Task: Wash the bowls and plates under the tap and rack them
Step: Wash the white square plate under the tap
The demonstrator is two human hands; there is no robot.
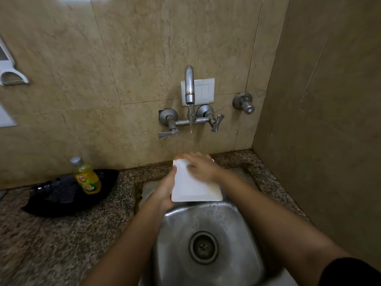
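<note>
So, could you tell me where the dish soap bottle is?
In the head view, the dish soap bottle stands on the black tray on the counter, near the wall, left of the sink and the white plate.

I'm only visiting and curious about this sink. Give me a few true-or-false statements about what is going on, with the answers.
1. Water is running from the tap. True.
2. The plate being washed is round and black. False: it is white with squared corners.
3. The left hand grips the plate's left edge. True.
4. The soap bottle stands inside the sink. False: it stands on a black tray on the counter, left of the sink.
5. The right hand lies on the plate's upper face. True.
</note>
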